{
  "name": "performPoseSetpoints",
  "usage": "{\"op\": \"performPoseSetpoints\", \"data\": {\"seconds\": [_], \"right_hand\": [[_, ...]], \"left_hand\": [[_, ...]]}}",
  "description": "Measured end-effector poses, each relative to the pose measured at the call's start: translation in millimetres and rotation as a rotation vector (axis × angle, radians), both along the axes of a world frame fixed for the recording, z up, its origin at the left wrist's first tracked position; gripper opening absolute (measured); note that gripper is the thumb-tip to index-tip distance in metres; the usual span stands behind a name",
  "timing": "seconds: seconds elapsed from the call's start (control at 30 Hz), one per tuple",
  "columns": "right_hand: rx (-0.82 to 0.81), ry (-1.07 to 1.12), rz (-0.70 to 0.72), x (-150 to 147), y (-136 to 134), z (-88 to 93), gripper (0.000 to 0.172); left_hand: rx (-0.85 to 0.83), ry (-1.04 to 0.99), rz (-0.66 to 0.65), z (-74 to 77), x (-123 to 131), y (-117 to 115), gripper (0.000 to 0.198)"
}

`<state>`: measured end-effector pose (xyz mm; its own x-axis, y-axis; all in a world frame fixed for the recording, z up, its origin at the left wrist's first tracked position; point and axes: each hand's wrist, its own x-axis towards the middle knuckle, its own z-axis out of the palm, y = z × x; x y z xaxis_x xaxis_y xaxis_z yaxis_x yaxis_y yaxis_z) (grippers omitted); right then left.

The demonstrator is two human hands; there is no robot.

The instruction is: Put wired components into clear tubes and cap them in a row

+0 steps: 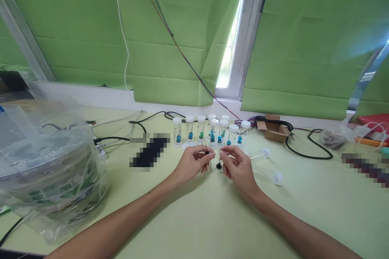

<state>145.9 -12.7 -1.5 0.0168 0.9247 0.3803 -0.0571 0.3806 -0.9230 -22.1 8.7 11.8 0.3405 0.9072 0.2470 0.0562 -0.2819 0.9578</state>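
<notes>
Over the table, my left hand [194, 162] is closed in a pinch on a small black part [207, 153] with thin stiff wires sticking up and down from it. My right hand [238, 166] is close beside it, thumb and forefinger pressed together; what they hold is too small to make out. Below and between the hands is another small black part [219, 166] with a round base. Just beyond stand several clear capped tubes [177, 133], with blue or green pieces and thin wires inside. Right of my right hand lie two clear tubes, one nearer [264, 174] and one farther [258, 155].
An open cardboard box [275, 130] and black cables [310, 157] lie at the back right. On the left is a large plastic-wrapped bundle [54, 170]. A blurred dark object [150, 151] lies left of the tubes. Green blinds [173, 64] hang behind the table.
</notes>
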Motion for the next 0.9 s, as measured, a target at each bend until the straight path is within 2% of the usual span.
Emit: {"op": "performPoseSetpoints", "data": {"seconds": [0.33, 0.6, 0.9], "right_hand": [[-0.011, 0.033, 0.018, 1.9, 2.1, -2.3, 0.024], [-0.025, -0.002, 0.015, 1.3, 0.4, -1.3, 0.036], [-0.077, -0.031, 0.016, 0.7, -2.4, -0.1, 0.039]], "left_hand": [[-0.013, -0.016, -0.019, 0.3, -0.6, -1.2, 0.027], [-0.020, -0.005, -0.005, 1.4, 0.3, -1.7, 0.029], [0.015, 0.025, 0.012, -2.0, -1.0, -1.2, 0.032]]}}
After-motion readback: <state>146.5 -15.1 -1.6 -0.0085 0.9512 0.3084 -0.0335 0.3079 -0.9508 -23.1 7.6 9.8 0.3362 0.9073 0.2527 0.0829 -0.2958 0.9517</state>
